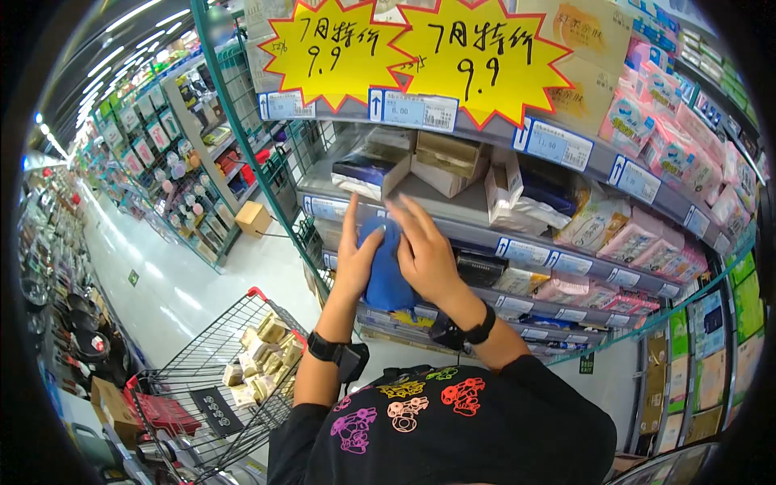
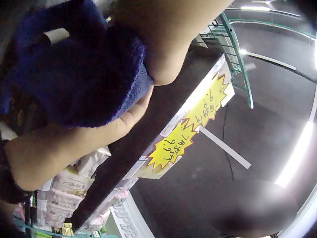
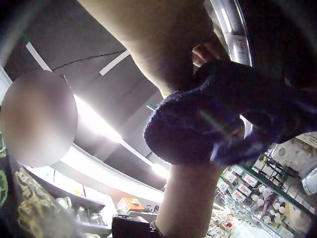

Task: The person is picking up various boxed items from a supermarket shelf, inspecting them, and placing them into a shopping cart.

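Note:
A blue towel-like cloth (image 1: 390, 279) hangs bunched between my two hands in the head view, in front of the shelves. My left hand (image 1: 354, 263) grips its left side, the thumb bent over the front. On the other side my right hand (image 1: 428, 259) holds the right edge, its fingers stretched up along the cloth's top. The left wrist view has the dark blue cloth (image 2: 84, 69) close up, with a small white label on it. Folds of the cloth (image 3: 198, 124) droop between the forearms in the right wrist view, hiding most of the fingers.
Shelves (image 1: 444, 190) with open boxes and pink packs (image 1: 651, 242) stand ahead, under yellow price signs (image 1: 481, 56). A shopping cart (image 1: 234, 347) with several small wrapped packs (image 1: 265, 356) is at lower left. Pans (image 1: 85, 323) line the far left, beyond the white aisle floor (image 1: 137, 267).

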A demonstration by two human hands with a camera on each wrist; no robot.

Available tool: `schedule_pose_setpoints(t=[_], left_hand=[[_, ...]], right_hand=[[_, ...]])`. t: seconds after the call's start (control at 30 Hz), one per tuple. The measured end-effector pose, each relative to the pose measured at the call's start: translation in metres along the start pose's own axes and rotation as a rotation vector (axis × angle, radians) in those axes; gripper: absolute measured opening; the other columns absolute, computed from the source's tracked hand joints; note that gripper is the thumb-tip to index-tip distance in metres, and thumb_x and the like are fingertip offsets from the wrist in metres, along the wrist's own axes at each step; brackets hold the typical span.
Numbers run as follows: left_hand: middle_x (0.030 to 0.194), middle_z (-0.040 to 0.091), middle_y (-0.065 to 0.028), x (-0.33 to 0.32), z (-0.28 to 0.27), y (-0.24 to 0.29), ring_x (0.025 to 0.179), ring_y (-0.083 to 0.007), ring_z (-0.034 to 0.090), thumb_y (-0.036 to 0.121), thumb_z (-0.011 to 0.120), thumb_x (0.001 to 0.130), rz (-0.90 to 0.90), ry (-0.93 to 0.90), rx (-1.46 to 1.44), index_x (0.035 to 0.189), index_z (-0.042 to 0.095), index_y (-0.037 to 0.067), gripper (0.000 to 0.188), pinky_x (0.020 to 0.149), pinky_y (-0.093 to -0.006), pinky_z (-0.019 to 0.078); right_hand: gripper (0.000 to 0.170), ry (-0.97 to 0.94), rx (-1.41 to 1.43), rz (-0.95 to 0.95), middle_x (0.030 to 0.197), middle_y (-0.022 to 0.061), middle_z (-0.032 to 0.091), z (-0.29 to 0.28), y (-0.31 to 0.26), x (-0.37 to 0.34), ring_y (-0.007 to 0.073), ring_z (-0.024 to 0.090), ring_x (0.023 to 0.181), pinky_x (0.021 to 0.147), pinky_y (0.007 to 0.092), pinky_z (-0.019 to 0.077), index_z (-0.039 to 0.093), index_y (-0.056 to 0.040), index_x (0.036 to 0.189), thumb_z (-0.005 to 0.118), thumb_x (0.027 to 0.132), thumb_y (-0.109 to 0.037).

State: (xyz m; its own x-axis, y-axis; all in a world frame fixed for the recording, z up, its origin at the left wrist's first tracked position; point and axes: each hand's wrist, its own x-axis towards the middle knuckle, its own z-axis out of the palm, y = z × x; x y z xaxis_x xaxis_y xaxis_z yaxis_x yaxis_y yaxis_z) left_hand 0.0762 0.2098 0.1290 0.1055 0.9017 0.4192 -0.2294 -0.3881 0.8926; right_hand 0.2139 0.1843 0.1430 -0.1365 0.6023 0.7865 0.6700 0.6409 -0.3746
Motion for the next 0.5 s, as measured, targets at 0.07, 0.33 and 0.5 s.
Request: schedule_pose_setpoints(t=[0.07,0.33,0.5], left_hand=[[0.132,0.036,-0.011,-0.008,0.0,-0.006,0.11,-0.0177,0.044,0.005,0.053,0.079,0.034,0.015,0.018,0.138,0.026,0.005,0.065,0.093,-0.0255,0.0351],[0.095,0.051,-0.0048,-0.054,-0.013,-0.059,0.088,-0.0122,0.049,0.011,0.053,0.081,-0.245,0.322,-0.252,0.108,0.045,0.005,0.028,0.078,-0.0248,0.0423],[0.092,0.052,-0.0046,-0.109,-0.023,-0.079,0.085,-0.0132,0.052,0.017,0.047,0.083,-0.425,0.502,-0.485,0.101,0.047,0.008,0.02,0.077,-0.0257,0.0436]], right_hand=[[0.049,-0.06,0.081,-0.022,0.123,0.018,0.047,-0.008,-0.003,-0.014,0.034,0.059,0.091,0.076,0.0399,0.0495,0.046,-0.0111,0.126,0.055,0.078,-0.007],[0.065,-0.309,0.292,-0.067,0.133,0.0212,0.034,0.021,-0.006,-0.067,0.0413,0.04,0.115,0.095,0.0477,0.0361,0.045,-0.0173,0.128,0.072,0.069,-0.024],[0.06,-0.44,0.392,-0.06,0.131,0.0201,0.037,0.051,0.005,-0.108,0.0397,0.045,0.109,0.092,0.0474,0.0388,0.047,-0.0194,0.124,0.072,0.069,-0.021]])
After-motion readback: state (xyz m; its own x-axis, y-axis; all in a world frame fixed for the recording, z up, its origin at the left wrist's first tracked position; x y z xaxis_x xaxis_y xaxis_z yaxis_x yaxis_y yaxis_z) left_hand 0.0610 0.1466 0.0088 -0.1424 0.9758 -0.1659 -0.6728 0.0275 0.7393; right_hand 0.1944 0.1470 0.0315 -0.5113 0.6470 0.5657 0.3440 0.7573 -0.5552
